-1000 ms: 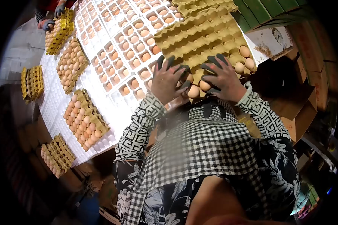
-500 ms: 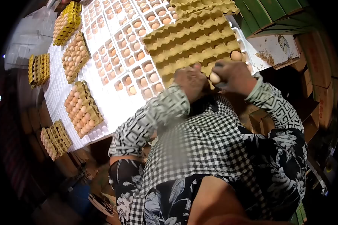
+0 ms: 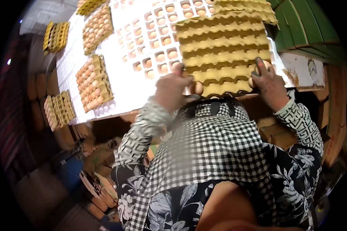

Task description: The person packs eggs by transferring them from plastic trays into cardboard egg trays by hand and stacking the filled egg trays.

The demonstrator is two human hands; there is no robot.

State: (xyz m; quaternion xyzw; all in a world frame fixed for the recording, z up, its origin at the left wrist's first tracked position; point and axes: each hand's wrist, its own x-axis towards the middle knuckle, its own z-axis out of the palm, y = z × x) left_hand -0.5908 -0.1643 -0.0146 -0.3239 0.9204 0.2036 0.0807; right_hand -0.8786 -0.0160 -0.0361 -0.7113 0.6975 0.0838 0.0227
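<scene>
"Yellow moulded egg tray [image 3: 224, 57]: state its position relative to the hands."

"Located between them, ridged face up. Left hand [image 3: 172, 87] is at the near left corner; right hand [image 3: 270, 82] is at the near right side."

"State of the hands?"

"Set well apart, one per side. Left fingers curve around a brown egg [image 3: 196, 88] at the tray's edge; whether they grip it cannot be told. Right index finger extends forward along the tray's side, and a second egg [image 3: 251, 82] shows beside the thumb. Grip on that egg cannot be confirmed either."

"Adjacent items?"

"Left of the tray: white compartment trays [image 3: 155, 63], with eggs seated singly in their cells. Farther left, near the edge of the bench [image 3: 129, 98]: a stack of trays [image 3: 92, 82] topped with eggs. Beyond the main tray: another yellow tray [image 3: 246, 7]. Far right: green crates [image 3: 300, 23]."
</scene>
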